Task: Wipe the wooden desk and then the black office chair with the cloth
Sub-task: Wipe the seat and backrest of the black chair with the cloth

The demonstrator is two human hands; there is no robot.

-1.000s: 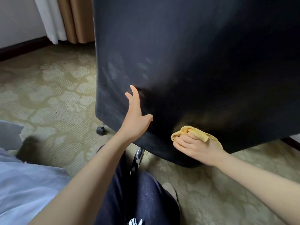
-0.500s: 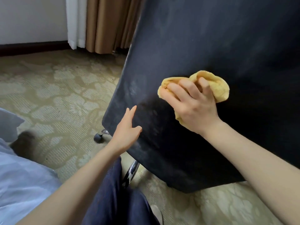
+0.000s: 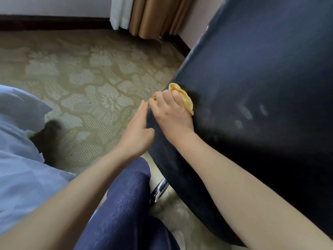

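Observation:
The back of the black office chair [image 3: 261, 83] fills the right half of the head view, with pale dusty smears on its fabric. My right hand [image 3: 171, 114] grips a bunched yellow cloth [image 3: 185, 98] and presses it against the chair's left edge. My left hand [image 3: 138, 132] rests with straight fingers on that same edge, just below and left of the right hand, its fingertips almost touching the right hand's. The wooden desk is not in view.
Patterned beige carpet [image 3: 86, 83] spreads to the left. A chrome leg of the chair base [image 3: 158, 192] shows under the backrest. My knee in blue trousers [image 3: 126, 204] is beside it. White and tan curtains [image 3: 144, 15] hang at the back wall.
My right hand moved the cloth from the middle of the backrest down and left to its left edge. The left hand stayed on that edge. The view has swung left.

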